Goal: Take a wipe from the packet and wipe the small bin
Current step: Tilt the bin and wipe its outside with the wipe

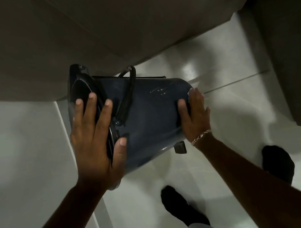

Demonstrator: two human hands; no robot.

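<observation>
The small dark blue pedal bin (pixel 151 113) is held tipped on its side above the floor, lid end to the left, base to the right. My left hand (pixel 94 136) is spread over the lid rim, thumb pressed on the bin's side. My right hand (pixel 194 115) lies flat against the base end, and a sliver of white wipe (pixel 189 93) shows under its fingers. A black carry handle (pixel 128 91) hangs across the body. The foot pedal (pixel 180 147) sticks out below. The wipe packet is out of sight.
A pale tiled floor (pixel 231 101) lies below. A white surface with an edge (pixel 24 152) is at the left. A dark wall or cabinet (pixel 112 22) runs behind the bin, another dark panel (pixel 296 53) at right. My two feet in black socks (pixel 181 207) stand below.
</observation>
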